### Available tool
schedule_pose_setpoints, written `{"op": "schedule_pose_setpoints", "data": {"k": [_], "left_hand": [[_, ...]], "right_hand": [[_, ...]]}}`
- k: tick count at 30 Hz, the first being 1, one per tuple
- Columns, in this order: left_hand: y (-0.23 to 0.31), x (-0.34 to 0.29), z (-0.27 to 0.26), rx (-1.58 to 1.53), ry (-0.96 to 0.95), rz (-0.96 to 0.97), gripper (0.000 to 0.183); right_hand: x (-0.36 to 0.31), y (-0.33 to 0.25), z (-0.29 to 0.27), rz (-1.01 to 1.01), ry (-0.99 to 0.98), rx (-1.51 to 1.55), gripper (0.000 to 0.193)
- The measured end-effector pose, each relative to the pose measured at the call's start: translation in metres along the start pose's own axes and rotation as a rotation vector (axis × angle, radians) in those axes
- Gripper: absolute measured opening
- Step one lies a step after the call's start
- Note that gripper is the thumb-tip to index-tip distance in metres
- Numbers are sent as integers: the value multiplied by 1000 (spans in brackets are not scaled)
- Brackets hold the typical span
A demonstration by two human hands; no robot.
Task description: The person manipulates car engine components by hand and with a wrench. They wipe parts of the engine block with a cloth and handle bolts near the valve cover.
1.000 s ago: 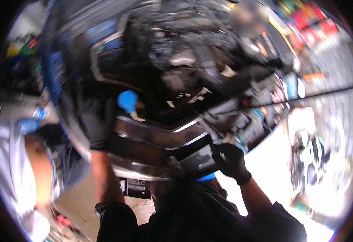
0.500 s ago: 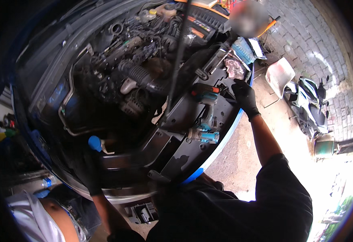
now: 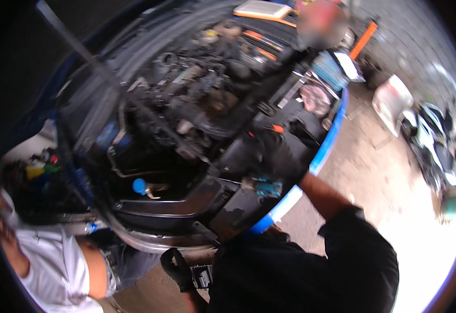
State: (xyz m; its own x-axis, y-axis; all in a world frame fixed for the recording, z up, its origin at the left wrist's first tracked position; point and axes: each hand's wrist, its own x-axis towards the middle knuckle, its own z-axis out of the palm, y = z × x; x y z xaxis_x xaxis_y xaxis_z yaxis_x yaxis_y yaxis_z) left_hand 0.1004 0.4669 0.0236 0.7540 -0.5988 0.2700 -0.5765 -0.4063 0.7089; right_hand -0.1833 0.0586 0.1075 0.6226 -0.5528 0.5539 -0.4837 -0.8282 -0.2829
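My right hand (image 3: 277,156), in a black glove, lies over the handle of a teal and black cordless impact driver (image 3: 264,188) on the black front panel (image 3: 228,211) of a car's engine bay. The tool's head shows below the hand, and an orange mark above it. Motion smears these fingers, so their grip cannot be made out. Low by the bumper, my left hand (image 3: 175,266) hangs in a black glove with its fingers curled; whatever they may hold is hidden. A pinkish crumpled rag (image 3: 315,99) rests farther along the panel.
The hood prop rod (image 3: 102,73) slants across the engine (image 3: 186,88). A blue cap (image 3: 140,185) stands up near the front of the bay. Close on the left is another person in a white shirt (image 3: 56,261). A scooter (image 3: 428,135) stands at the right.
My right hand has come from beside the rag back onto the impact driver. The left hand has left the front of the engine bay and dropped beside the bumper. The view has shifted.
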Motion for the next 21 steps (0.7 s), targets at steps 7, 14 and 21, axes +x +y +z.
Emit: {"op": "schedule_pose_setpoints", "data": {"k": [7, 14, 21], "left_hand": [[46, -10, -21, 76, 20, -10, 12], [39, -23, -15, 76, -41, -39, 13], [22, -25, 5, -49, -90, 16, 15]], "right_hand": [[-35, -43, 29, -164, -361, 118, 54], [-61, -29, 53, -120, -399, 74, 64], [-70, -25, 76, -51, -415, -22, 85]]}}
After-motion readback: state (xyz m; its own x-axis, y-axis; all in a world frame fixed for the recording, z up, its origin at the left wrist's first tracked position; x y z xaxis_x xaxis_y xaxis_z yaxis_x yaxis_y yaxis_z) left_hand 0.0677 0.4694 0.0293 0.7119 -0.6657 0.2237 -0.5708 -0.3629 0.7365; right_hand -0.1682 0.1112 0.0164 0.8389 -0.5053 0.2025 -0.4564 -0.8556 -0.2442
